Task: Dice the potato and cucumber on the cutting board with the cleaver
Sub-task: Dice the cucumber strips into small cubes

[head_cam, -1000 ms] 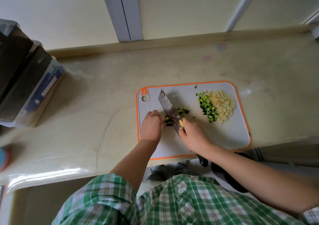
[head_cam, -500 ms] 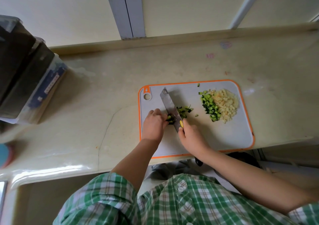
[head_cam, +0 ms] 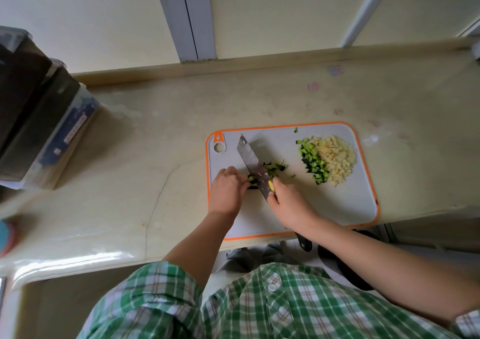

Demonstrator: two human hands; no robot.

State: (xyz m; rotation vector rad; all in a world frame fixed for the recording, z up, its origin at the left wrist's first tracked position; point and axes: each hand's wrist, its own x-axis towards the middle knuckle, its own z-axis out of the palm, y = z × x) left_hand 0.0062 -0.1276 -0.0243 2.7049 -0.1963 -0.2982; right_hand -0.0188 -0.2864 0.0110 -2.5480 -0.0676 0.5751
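The cutting board (head_cam: 337, 208) lies on the counter (head_cam: 155, 143) at its front edge. The right hand (head_cam: 291, 206) has its grip closed round the cleaver (head_cam: 253, 163) at the blade's heel (handle mostly hidden under the wrist). The blade crosses the cucumber strips (head_cam: 272, 172) at the board's centre-left. The left hand (head_cam: 227, 191), grip curled, pins those strips. Diced cucumber (head_cam: 313, 163) and diced potato (head_cam: 336, 160) sit heaped and touching at the board's far right.

I can't see most of the cleaver (head_cam: 253, 165) handle, right hand (head_cam: 291, 206) covers it. The cucumber (head_cam: 251, 178) is partly behind blade and left hand (head_cam: 227, 190). The box (head_cam: 39, 120) at upper left is cropped, label unreadable.
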